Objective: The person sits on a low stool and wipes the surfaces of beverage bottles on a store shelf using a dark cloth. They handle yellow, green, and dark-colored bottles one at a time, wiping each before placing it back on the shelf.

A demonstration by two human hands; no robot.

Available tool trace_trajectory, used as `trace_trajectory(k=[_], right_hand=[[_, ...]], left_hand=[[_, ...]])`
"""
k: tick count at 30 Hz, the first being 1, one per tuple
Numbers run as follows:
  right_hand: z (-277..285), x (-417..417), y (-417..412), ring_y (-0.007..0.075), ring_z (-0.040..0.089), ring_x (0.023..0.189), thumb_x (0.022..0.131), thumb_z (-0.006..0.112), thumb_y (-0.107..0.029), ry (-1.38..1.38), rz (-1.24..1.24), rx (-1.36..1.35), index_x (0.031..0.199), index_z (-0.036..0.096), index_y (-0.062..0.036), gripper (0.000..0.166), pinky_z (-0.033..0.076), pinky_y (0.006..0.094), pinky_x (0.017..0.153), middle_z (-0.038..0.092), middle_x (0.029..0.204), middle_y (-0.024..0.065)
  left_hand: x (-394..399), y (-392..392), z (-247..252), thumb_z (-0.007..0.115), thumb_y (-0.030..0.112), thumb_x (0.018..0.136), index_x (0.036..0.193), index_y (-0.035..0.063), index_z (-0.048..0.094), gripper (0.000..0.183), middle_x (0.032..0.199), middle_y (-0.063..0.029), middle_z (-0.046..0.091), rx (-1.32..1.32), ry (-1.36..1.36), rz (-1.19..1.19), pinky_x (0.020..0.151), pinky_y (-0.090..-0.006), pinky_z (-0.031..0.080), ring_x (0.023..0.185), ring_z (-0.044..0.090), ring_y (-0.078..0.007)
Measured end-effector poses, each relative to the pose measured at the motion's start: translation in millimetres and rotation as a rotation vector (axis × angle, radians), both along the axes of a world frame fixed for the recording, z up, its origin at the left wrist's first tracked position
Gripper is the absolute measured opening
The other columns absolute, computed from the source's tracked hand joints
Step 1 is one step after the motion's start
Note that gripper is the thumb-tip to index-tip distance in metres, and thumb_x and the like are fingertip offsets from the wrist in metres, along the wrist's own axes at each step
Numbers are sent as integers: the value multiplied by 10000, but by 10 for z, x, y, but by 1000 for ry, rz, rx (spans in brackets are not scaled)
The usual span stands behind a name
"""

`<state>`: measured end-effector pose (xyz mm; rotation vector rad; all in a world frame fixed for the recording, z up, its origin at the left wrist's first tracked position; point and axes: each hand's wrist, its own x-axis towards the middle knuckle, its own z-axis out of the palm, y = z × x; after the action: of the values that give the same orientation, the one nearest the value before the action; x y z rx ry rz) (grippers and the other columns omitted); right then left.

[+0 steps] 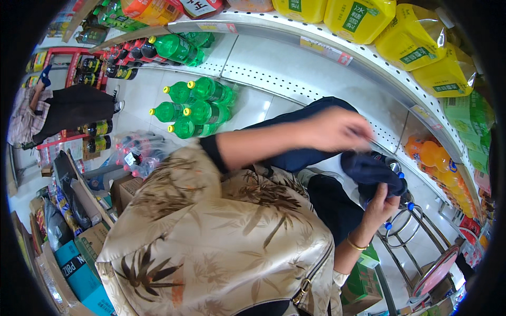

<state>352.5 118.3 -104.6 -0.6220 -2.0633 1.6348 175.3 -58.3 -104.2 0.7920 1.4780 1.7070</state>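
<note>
My left hand (346,130), blurred, is just above a dark blue cloth (365,170); whether its curled fingers hold anything cannot be told. My right hand (381,203), with a gold-coloured bracelet at the wrist, grips the cloth's lower edge between thumb and fingers. Dark bottles with blue caps (410,206) stand around and partly behind the cloth. My knees in dark trousers (292,158) are bent beside the lower shelf (276,59).
Green soda bottles (207,112) stand on the tiled floor. Yellow drink bottles (354,19) line the upper shelf, orange ones (435,158) the lower right. A stool with a round seat (435,272) is at right, cartons (93,241) at lower left. Another person (75,110) stands at far left.
</note>
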Motion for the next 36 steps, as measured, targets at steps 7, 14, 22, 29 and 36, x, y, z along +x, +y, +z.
trace_trajectory(k=[7,14,22,29,36], right_hand=[[-406,-16,816,286,644,985,918,578,-411,63,-372,-712,1231,533,1,520,531,404,878,624,1141,157],[-707,-97,877,127,616,765,896,627,-282,107,-493,-791,1059,607,-42,291,516,276,693,640,910,34],[-516,-291,937,70,563,746,907,638,-260,73,-236,-920,1034,600,-50,248,483,237,667,615,858,-20],[-494,-207,796,151,596,801,859,688,-300,-50,-77,-647,1036,610,-27,335,474,300,745,657,872,87],[-430,-179,397,118,558,904,774,783,-266,88,-246,-872,1156,557,-21,507,456,279,824,628,984,39]], left_hand=[[188,-3242,-2387,584,367,861,1091,58,655,392,1101,-185,647,-1189,112,-185,900,-417,449,1032,603,-307],[-462,-3305,-2118,587,357,862,1098,51,649,391,1104,-183,647,-1582,126,-447,907,-411,445,1041,599,-306],[-944,-2311,-2081,591,346,863,1106,44,642,391,1107,-181,647,-1552,149,-413,915,-405,440,1052,595,-306],[-1147,-1745,-2225,594,337,865,1113,38,636,391,1110,-179,647,-1542,151,-402,923,-399,436,1061,591,-306],[-1116,-1480,-2436,597,327,866,1120,31,630,391,1113,-177,647,-1392,193,-448,930,-394,432,1071,587,-306]])
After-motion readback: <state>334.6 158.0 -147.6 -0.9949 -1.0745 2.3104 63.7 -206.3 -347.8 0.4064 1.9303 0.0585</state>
